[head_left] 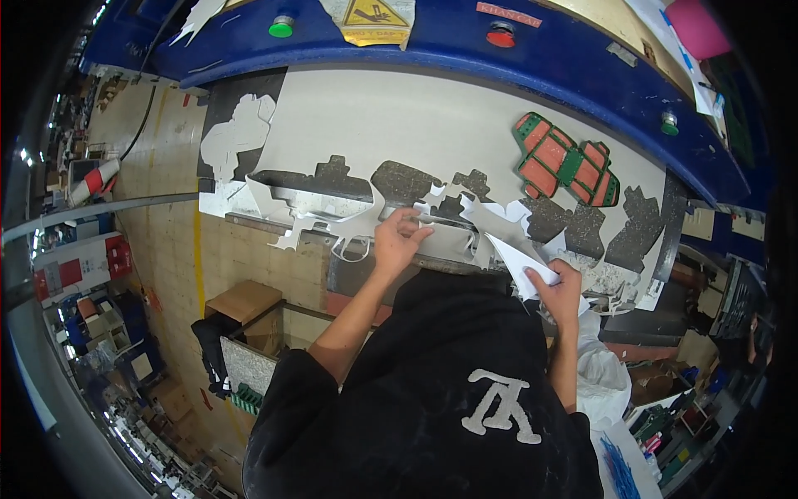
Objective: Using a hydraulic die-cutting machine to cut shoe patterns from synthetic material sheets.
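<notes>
White sheet scrap [449, 218] lies cut on the bench [399, 125]. Left hand [396, 237] pinches its edge. Right hand [559, 287] grips a pointed offcut [515, 262].

Black short-sleeved shirt [449, 391], white emblem [501, 405] on front, bare forearms

We see a pale grey sheet [432, 125] with dark speckled cut-outs on our worktop [582, 83], whose rim is deep blue. The cutting die [568, 160] is red with green edging. We hold white scraps [519, 262]; our shirt [449, 391] is black.
</notes>
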Motion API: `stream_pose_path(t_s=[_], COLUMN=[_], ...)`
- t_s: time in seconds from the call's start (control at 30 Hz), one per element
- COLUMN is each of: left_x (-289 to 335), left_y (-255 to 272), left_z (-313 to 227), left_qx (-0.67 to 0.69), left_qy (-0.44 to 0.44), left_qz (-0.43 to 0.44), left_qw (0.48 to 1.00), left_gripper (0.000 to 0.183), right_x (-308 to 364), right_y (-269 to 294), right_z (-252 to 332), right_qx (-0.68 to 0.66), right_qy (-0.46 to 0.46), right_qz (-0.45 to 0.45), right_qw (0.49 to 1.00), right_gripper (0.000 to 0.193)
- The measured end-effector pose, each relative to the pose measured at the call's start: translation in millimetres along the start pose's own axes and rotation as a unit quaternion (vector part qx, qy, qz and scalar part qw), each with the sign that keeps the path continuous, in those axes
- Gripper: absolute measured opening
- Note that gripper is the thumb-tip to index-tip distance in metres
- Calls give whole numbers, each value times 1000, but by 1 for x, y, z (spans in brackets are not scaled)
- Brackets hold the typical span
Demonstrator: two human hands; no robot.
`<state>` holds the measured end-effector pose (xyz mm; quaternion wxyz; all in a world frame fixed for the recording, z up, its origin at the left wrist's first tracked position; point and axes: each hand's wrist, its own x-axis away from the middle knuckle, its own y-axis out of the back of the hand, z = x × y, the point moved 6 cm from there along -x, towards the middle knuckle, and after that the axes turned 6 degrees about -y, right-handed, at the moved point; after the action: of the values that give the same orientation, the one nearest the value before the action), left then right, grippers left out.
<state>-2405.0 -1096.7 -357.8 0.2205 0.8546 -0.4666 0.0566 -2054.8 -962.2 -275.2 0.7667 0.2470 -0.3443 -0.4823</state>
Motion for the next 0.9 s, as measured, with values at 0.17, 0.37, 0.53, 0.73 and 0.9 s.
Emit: stream_pose_path(t_s=[0.17, 0.37, 0.53, 0.73, 0.9], left_x=[7, 12, 38, -24, -19], left_y=[1, 6, 51, 138, 122], left_z=[22, -3, -69, -13, -26], left_qx=[-7, 24, -31, -234, 433], left_qy=[-72, -58, -203, -139, -73], left_qz=[-21, -7, -58, -90, -9], left_qw=[997, 998, 977, 958, 898], left_gripper=[35, 49, 45, 34, 83], right_x=[-1, -6, -9, -36, -34], right_y=[-7, -23, -13, -59, -63], right_z=[2, -29, 6, -15, -18], right_qx=[-18, -46, 72, 127, 138], right_qy=[-4, -33, -59, -12, 0], right_qz=[13, 29, 64, 111, 115], right_qw=[1000, 998, 994, 986, 984], right_gripper=[45, 42, 66, 79, 74])
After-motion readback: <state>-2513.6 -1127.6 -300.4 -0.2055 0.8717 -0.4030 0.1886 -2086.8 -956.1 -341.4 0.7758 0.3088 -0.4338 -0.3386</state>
